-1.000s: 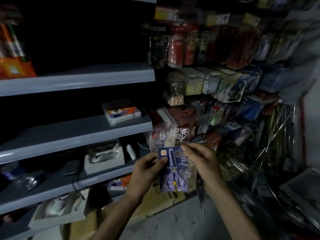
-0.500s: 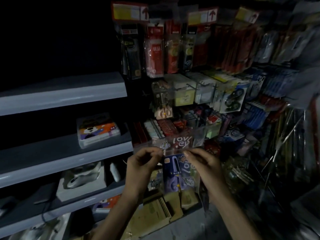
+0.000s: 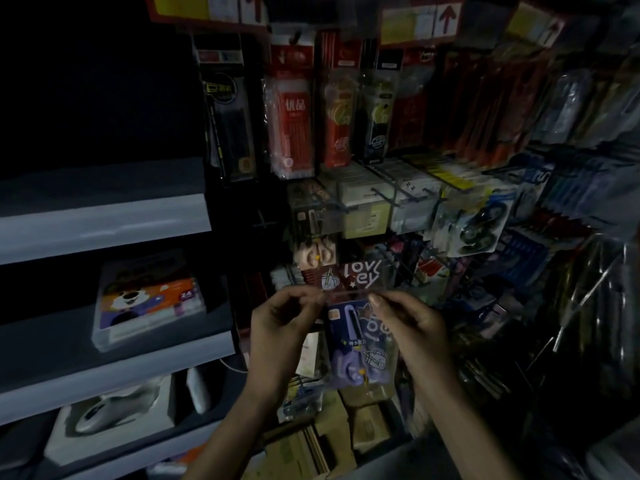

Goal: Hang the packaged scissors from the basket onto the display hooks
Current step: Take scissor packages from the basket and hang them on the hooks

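Note:
A clear packet of purple-handled scissors (image 3: 358,344) hangs upright between my hands in front of the display wall. My left hand (image 3: 278,327) pinches the packet's upper left edge. My right hand (image 3: 410,323) pinches its upper right edge. The clear header flap with white lettering (image 3: 360,275) stands above my fingertips. Just above it hangs a packet of pink-handled scissors (image 3: 316,254) on the display. Metal display hooks (image 3: 391,192) jut out over boxed goods higher up. The basket is out of view.
Grey shelves (image 3: 104,216) run along the left, holding a flat box with a cartoon animal (image 3: 149,299) and a white boxed item (image 3: 114,414). Red and black hanging packets (image 3: 294,112) fill the wall above. Cardboard boxes (image 3: 322,441) lie on the floor below my hands.
Both hands have lifted the scissors packet closer to the display wall, and their grip has moved up to its top edge. The view has turned right and upward.

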`<state>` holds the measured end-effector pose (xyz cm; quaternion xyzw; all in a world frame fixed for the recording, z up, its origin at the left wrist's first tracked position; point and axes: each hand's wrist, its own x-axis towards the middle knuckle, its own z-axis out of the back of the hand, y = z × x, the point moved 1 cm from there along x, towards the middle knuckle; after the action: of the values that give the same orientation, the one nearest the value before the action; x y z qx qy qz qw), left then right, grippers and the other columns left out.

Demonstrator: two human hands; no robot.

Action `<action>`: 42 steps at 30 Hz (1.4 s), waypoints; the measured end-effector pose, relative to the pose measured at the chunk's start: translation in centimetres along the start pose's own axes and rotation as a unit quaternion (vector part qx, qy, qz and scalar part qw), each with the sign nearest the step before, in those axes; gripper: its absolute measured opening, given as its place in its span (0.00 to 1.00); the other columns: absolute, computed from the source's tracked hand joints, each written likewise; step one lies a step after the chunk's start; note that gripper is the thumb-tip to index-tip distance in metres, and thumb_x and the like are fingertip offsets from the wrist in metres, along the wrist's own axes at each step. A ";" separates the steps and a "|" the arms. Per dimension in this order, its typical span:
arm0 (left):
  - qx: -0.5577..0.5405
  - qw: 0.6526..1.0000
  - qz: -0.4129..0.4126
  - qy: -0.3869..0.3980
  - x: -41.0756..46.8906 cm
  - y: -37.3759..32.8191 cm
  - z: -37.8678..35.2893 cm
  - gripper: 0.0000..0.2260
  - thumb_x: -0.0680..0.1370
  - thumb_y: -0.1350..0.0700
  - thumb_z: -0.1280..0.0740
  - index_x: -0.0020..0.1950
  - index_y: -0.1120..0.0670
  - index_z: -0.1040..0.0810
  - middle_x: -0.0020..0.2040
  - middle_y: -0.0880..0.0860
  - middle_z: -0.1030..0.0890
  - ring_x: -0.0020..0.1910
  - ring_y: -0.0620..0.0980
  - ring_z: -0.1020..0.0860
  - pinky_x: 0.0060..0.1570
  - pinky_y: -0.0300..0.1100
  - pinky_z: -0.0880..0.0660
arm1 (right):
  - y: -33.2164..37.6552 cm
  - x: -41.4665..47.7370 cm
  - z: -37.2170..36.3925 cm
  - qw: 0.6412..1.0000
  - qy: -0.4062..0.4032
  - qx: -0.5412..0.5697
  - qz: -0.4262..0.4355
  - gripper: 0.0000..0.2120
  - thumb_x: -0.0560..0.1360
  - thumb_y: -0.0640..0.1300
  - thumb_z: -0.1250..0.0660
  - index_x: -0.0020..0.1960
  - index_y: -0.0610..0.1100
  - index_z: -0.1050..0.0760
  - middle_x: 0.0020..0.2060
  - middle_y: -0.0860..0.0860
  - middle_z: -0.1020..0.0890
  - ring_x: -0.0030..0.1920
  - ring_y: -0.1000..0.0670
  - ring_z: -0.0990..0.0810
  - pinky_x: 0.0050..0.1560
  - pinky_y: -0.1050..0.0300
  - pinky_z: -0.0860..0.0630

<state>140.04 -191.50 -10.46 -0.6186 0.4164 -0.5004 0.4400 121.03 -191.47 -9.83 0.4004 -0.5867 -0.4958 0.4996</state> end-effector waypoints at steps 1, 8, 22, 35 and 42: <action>0.000 1.000 0.003 -0.003 0.5 0.1 -0.4 0.03 0.81 0.62 0.29 0.52 0.59 0.15 0.45 0.54 0.13 0.46 0.51 0.13 0.44 0.40 0.18 | -0.1 0.7 0.2 1.000 0.001 0.004 -0.001 0.04 0.78 0.45 0.28 0.51 0.48 0.14 0.43 0.54 0.12 0.46 0.57 0.14 0.44 0.65 0.21; 0.012 0.999 0.007 -0.050 2.8 0.4 -3.2 0.03 0.80 0.62 0.28 0.52 0.59 0.14 0.45 0.57 0.13 0.46 0.53 0.13 0.45 0.40 0.18 | -1.5 5.5 1.2 0.998 0.031 0.042 -0.018 0.06 0.77 0.45 0.27 0.52 0.46 0.14 0.45 0.53 0.12 0.47 0.57 0.14 0.43 0.68 0.22; 0.070 0.987 0.008 -0.144 6.0 -1.2 -4.7 0.12 0.81 0.52 0.27 0.65 0.49 0.18 0.54 0.46 0.12 0.54 0.43 0.14 0.46 0.35 0.20 | -5.0 10.2 2.2 0.992 0.113 0.055 -0.025 0.06 0.77 0.45 0.27 0.54 0.49 0.16 0.45 0.60 0.13 0.48 0.62 0.15 0.44 0.72 0.23; 0.035 0.993 -0.067 -0.089 5.6 -5.3 -5.4 0.11 0.84 0.57 0.32 0.66 0.56 0.18 0.58 0.61 0.15 0.53 0.56 0.16 0.62 0.57 0.19 | -3.2 11.9 -0.6 0.988 0.129 0.080 0.009 0.07 0.77 0.46 0.26 0.55 0.48 0.14 0.46 0.55 0.12 0.50 0.56 0.14 0.51 0.62 0.20; 0.081 0.988 -0.101 -0.080 5.7 -5.6 -5.4 0.10 0.85 0.59 0.34 0.66 0.56 0.19 0.56 0.64 0.17 0.53 0.51 0.16 0.53 0.42 0.18 | -1.8 13.2 -1.7 0.987 0.135 0.082 0.021 0.02 0.78 0.47 0.27 0.48 0.53 0.16 0.41 0.60 0.13 0.46 0.63 0.16 0.49 0.65 0.23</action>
<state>136.02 -196.10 -3.00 -0.6580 0.2735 -0.5227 0.4679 120.27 -204.90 -9.10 0.4910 -0.5610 -0.3762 0.5501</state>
